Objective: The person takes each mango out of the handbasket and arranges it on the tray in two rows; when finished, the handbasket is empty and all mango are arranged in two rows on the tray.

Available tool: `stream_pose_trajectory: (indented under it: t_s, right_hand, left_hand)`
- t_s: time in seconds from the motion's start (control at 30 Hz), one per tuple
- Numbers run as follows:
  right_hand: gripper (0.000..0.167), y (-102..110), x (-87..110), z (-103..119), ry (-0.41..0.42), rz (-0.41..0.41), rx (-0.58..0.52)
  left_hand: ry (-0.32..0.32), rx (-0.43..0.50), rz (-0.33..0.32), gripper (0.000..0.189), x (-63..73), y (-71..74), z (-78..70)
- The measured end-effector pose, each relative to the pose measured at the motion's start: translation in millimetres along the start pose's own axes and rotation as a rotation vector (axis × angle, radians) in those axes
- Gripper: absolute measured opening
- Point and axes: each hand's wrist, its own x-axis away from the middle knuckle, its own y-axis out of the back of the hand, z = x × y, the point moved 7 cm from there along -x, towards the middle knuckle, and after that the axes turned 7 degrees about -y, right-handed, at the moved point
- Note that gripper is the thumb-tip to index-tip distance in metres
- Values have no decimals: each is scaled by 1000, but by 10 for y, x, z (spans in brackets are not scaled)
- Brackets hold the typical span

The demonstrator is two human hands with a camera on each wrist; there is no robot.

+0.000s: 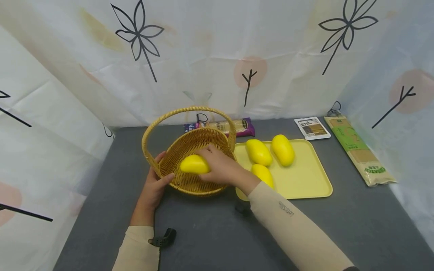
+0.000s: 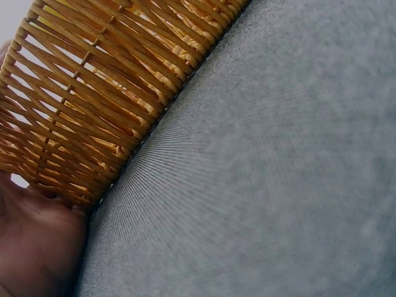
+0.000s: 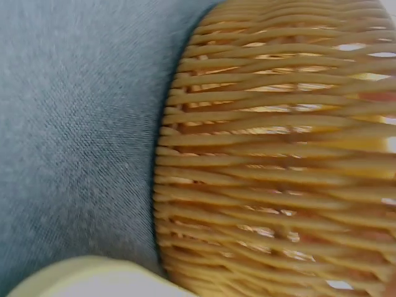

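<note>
A yellow mango (image 1: pixel 194 164) is gripped by my right hand (image 1: pixel 218 165), which reaches down inside a woven wicker basket (image 1: pixel 184 187) with a tall arched handle. On the basket's left side, my left hand (image 1: pixel 155 188) holds the rim, thumb over the edge and fingers outside. The left wrist view shows part of that palm against the wicker wall (image 2: pixel 93 93). In the right wrist view the basket wall (image 3: pixel 278 154) hides the right hand almost wholly. Three more mangoes lie on a yellow tray (image 1: pixel 305 177): one at the back (image 1: pixel 283 150), one left of it (image 1: pixel 259 152), one in front (image 1: pixel 262 175).
Behind the basket lies a purple-ended noodle packet (image 1: pixel 245 127). A small white packet (image 1: pixel 312 128) sits behind the tray, and a long green and beige noodle packet (image 1: pixel 359 150) lies to its right. Printed white curtains (image 1: pixel 210 75) border the grey table (image 1: pixel 203 233).
</note>
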Motion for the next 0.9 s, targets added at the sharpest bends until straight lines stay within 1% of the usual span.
stream_pose_trajectory:
  t_s: [0.13,0.23,0.33,0.43,0.57,0.77,0.83,0.9]
  right_hand:
    - [74,166,194,34,73,-68,-89]
    - [67,247,347,58,128,-102,-156]
    - [62,275,487,49,147,-118,-225]
    - [59,293,618,10,135,-145,-283]
    - [58,328,776,-55,110,-209,-339]
    - [56,348,988,-193,59,-283,-428]
    - [54,356,1059,-247,48,-297,-469]
    - [53,365,1127,-300,48,-295,-536]
  left_hand:
    - [6,-1,-1,80,-15,-9,0]
    - [6,1,-1,80,-17,-16,-7]
    - [4,5,-5,80,-14,-12,-6]
    - [8,0,-11,81,-11,-5,5]
    - [7,-6,-13,82,-3,1,6]
    - [-1,10,0,81,10,3,-8]
    - [-2,12,4,81,13,3,-13]
    - [-1,10,5,81,16,6,-14]
